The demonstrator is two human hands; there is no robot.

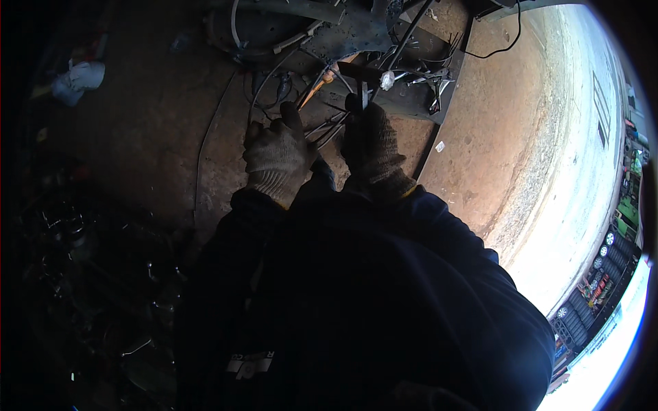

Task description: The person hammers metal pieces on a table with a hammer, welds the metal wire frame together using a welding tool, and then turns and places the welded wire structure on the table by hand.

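Both my hands wear knitted work gloves and reach toward dark metalwork (349,38) at the top. My right hand (375,147) is wrapped round the handle of what looks like a hammer (360,72), its dark head lying crosswise beyond my fingers. My left hand (277,154) is closed, its thumb and index finger toward the metalwork; what it grips is too dark to make out. Just beyond it a narrow orange piece (319,85) slants up to the right. Several thin rods (332,130) lie between my hands.
A dark board (411,103) holds loose tools and wires on the right. A thin cable (203,147) crosses the brown floor at left. A pale crumpled item (79,82) lies far left, and dark metal parts (147,274) crowd the lower left. Bright pavement (576,171) stretches along the right.
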